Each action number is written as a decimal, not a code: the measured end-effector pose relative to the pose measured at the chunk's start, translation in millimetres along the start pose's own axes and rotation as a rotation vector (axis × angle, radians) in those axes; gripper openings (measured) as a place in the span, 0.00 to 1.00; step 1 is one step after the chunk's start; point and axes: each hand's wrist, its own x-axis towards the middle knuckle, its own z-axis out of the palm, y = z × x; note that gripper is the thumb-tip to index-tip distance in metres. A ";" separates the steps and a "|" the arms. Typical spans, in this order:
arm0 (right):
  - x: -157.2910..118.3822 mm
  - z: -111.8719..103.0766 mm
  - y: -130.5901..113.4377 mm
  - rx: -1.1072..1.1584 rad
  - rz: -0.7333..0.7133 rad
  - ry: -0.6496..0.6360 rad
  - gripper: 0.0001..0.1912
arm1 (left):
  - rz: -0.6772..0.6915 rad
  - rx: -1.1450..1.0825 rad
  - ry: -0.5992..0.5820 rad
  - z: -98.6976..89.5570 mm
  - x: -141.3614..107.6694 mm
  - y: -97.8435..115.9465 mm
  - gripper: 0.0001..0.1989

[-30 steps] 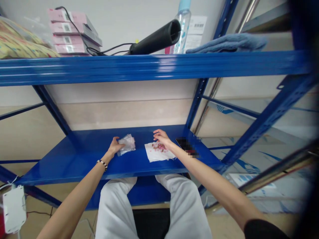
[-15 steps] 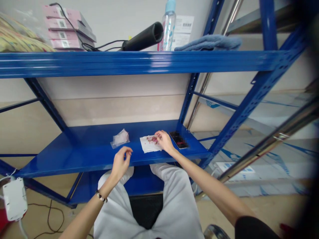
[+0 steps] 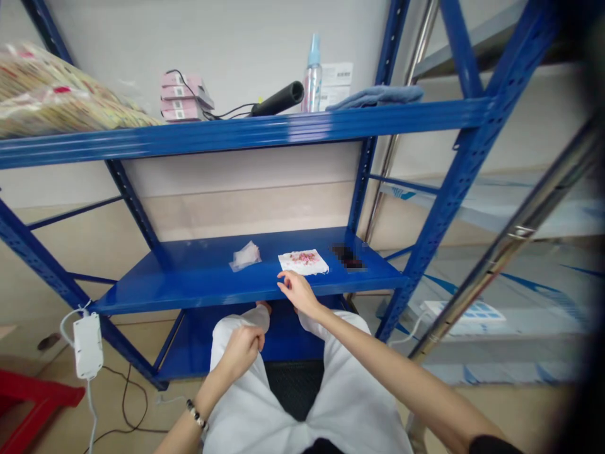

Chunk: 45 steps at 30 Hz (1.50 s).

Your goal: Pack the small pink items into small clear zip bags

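Observation:
A white paper tissue lies flat on the blue steel shelf, with a small heap of pink-red bits on it. To its left sits a crumpled clear plastic bag. My right hand hovers at the shelf's front edge, just below the tissue, with its fingers loosely apart and nothing in them. Lower down, my left hand is curled over my white trousers at the knee. Nothing shows in its fingers. A blurred-out dark phone lies right of the tissue.
The upper shelf beam carries pink boxes, a black cylinder, a spray bottle and a folded blue cloth. A white power adapter hangs at lower left with cables, above a red stool.
My left hand has dropped further back from the shelf to my knee. My right hand has left the tissue and drawn back to the front edge. The view has tilted upward.

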 end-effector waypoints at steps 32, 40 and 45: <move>-113.3 -23.1 -89.5 0.329 -0.077 -0.055 0.03 | -0.199 -1.216 -0.534 -12.3 5.4 19.7 0.42; -118.3 -17.6 -45.5 0.083 -0.058 -0.171 0.05 | -0.131 -1.084 -0.631 18.7 24.1 16.3 0.20; -109.1 -16.7 -37.8 0.122 -0.107 -0.267 0.05 | -0.149 -1.036 -0.635 12.3 29.7 3.8 0.26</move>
